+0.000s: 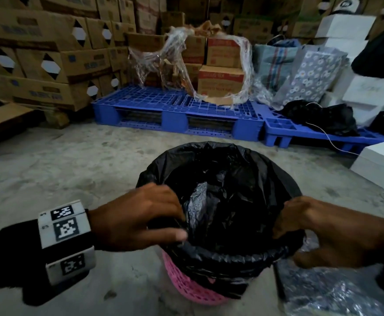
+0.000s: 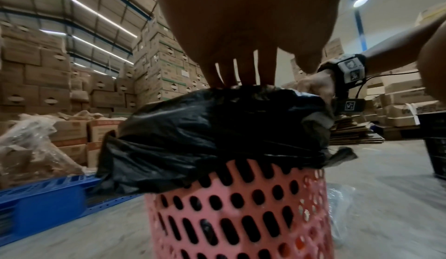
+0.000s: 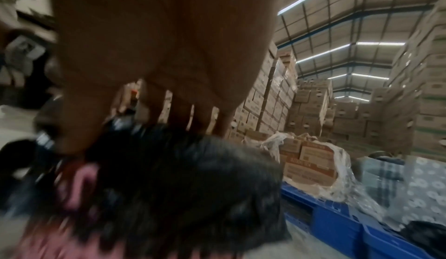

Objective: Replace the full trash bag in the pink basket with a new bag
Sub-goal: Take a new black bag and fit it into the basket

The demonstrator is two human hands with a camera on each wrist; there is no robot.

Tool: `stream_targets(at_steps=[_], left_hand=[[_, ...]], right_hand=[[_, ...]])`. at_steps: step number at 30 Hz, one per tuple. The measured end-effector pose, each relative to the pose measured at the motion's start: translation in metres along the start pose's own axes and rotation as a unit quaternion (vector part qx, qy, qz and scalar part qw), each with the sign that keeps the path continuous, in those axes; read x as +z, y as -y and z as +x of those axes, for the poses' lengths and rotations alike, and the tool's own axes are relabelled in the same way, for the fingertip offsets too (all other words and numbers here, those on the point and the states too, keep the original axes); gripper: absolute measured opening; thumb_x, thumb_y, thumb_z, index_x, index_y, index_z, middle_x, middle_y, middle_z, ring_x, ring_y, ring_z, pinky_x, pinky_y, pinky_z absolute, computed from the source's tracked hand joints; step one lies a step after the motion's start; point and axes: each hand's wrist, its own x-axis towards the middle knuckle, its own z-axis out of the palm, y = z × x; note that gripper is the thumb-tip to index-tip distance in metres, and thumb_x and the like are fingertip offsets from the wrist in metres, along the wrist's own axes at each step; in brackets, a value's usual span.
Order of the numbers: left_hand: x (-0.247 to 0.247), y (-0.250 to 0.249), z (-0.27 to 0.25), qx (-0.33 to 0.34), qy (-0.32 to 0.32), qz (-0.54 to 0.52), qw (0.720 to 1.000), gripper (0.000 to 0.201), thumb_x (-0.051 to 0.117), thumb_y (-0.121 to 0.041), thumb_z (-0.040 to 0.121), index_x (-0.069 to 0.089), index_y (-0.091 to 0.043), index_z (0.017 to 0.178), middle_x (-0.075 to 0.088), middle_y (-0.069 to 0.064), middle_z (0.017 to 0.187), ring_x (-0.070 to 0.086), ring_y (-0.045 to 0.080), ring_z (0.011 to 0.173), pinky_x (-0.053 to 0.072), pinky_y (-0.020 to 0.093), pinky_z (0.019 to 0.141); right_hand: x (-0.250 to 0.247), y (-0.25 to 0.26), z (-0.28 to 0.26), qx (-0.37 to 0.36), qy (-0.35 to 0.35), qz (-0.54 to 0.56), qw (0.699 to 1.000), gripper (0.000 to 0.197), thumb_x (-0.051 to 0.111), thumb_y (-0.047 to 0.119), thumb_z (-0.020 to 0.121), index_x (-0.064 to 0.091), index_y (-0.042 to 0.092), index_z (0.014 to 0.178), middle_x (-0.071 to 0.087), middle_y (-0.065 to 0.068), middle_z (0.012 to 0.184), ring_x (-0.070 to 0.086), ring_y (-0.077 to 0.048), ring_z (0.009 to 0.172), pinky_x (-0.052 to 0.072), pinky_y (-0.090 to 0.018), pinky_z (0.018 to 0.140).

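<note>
A pink perforated basket [image 1: 193, 290] [image 2: 243, 215] [image 3: 79, 188] stands on the concrete floor, lined with a black trash bag [image 1: 227, 201] [image 2: 212, 129] [image 3: 183, 183] whose edge is folded down over the rim. My left hand [image 1: 154, 215] [image 2: 241, 53] grips the bag's edge at the rim's left side, fingers curled into the plastic. At the right side my right hand [image 1: 305, 226] [image 3: 149, 95] pinches the bag's edge at the rim. The bag's mouth gapes open between both hands. The right wrist view is blurred.
A blue plastic pallet [image 1: 177, 110] with cartons and clear wrap lies behind the basket. Stacked cardboard boxes [image 1: 38, 58] fill the left and back. White boxes [image 1: 378, 165] stand at right. A clear crinkled plastic sheet [image 1: 337, 290] lies on the floor by my right hand.
</note>
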Motion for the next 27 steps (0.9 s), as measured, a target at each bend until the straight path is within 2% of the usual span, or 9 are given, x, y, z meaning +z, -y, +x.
stream_targets(at_steps=[4, 8, 13, 17, 19, 20, 22, 24, 27], left_hand=[[-0.007, 0.038, 0.008, -0.146, -0.051, 0.024, 0.988, 0.071, 0.026, -0.075, 0.079, 0.051, -0.028, 0.126, 0.046, 0.001, 0.141, 0.033, 0.012, 0.132, 0.035, 0.038, 0.107], [-0.005, 0.068, 0.021, -0.302, 0.025, -0.051, 0.952, 0.093, 0.031, -0.082, 0.064, 0.012, -0.037, 0.144, 0.001, 0.0, 0.159, 0.0, 0.014, 0.145, 0.011, 0.035, 0.117], [0.015, 0.077, 0.026, -0.31, 0.066, -0.142, 0.938, 0.081, 0.05, -0.059, 0.081, -0.001, -0.044, 0.143, -0.023, -0.009, 0.155, -0.012, 0.012, 0.145, 0.008, 0.037, 0.12], [0.022, 0.082, 0.022, -0.296, 0.045, -0.177, 0.937, 0.071, 0.047, -0.06, 0.082, 0.01, -0.048, 0.141, -0.028, -0.021, 0.151, -0.015, 0.002, 0.141, 0.009, 0.033, 0.119], [0.024, 0.083, 0.021, -0.291, 0.035, -0.191, 0.937, 0.067, 0.044, -0.063, 0.08, 0.013, -0.051, 0.139, -0.028, -0.025, 0.15, -0.015, -0.004, 0.138, 0.008, 0.027, 0.114], [0.024, 0.082, 0.02, -0.289, 0.03, -0.197, 0.936, 0.066, 0.042, -0.066, 0.079, 0.014, -0.053, 0.137, -0.028, -0.027, 0.149, -0.015, -0.006, 0.137, 0.008, 0.025, 0.113], [0.026, 0.083, 0.02, -0.283, 0.021, -0.206, 0.937, 0.064, 0.043, -0.064, 0.078, 0.018, -0.054, 0.136, -0.029, -0.03, 0.148, -0.017, -0.006, 0.138, 0.008, 0.025, 0.112], [0.027, 0.085, 0.019, -0.278, 0.017, -0.209, 0.937, 0.059, 0.047, -0.057, 0.082, 0.022, -0.052, 0.135, -0.031, -0.032, 0.146, -0.017, -0.006, 0.139, 0.01, 0.024, 0.112], [0.028, 0.087, 0.018, -0.271, 0.012, -0.219, 0.937, 0.059, 0.046, -0.056, 0.075, 0.028, -0.054, 0.131, -0.031, -0.035, 0.144, -0.016, -0.007, 0.139, 0.014, 0.024, 0.111]], right_hand=[[-0.046, 0.012, 0.05, 0.01, 0.029, 0.024, 0.999, 0.056, 0.05, 0.07, 0.075, 0.055, 0.034, 0.118, 0.059, 0.015, 0.116, 0.055, -0.001, 0.106, 0.049, -0.028, 0.092], [-0.045, 0.023, 0.128, 0.024, 0.15, -0.07, 0.986, 0.083, 0.064, 0.062, 0.071, 0.029, 0.033, 0.14, 0.033, -0.003, 0.15, 0.032, -0.021, 0.136, 0.026, -0.032, 0.111], [0.032, 0.009, 0.203, 0.157, 0.261, -0.007, 0.952, 0.062, 0.047, 0.031, 0.093, 0.019, 0.015, 0.145, 0.017, -0.02, 0.154, 0.019, -0.037, 0.14, 0.018, -0.046, 0.114], [0.074, -0.002, 0.217, 0.139, 0.294, -0.112, 0.939, 0.059, 0.042, 0.02, 0.096, 0.011, 0.019, 0.146, 0.008, -0.018, 0.156, 0.017, -0.038, 0.141, 0.016, -0.046, 0.114], [0.105, -0.017, 0.221, 0.143, 0.251, -0.19, 0.938, 0.052, 0.043, 0.041, 0.091, 0.029, 0.034, 0.14, 0.033, -0.021, 0.149, 0.048, -0.039, 0.124, 0.042, -0.047, 0.098], [0.12, -0.03, 0.225, 0.202, 0.255, -0.193, 0.926, 0.051, 0.041, 0.051, 0.082, 0.038, 0.043, 0.133, 0.053, -0.021, 0.134, 0.067, -0.034, 0.099, 0.056, -0.04, 0.076], [0.169, -0.063, 0.235, 0.177, 0.101, -0.2, 0.958, 0.063, 0.035, 0.057, 0.071, 0.03, 0.041, 0.131, 0.055, -0.017, 0.117, 0.072, -0.025, 0.065, 0.056, -0.032, 0.047], [0.189, -0.068, 0.242, 0.193, 0.079, -0.201, 0.957, 0.083, 0.035, 0.059, 0.07, 0.004, 0.028, 0.141, 0.048, -0.013, 0.121, 0.072, -0.028, 0.068, 0.057, -0.033, 0.046], [0.198, -0.065, 0.25, 0.199, 0.069, -0.131, 0.969, 0.088, 0.021, 0.049, 0.073, -0.022, 0.013, 0.141, 0.072, -0.001, 0.109, 0.073, -0.025, 0.073, 0.056, -0.032, 0.049]])
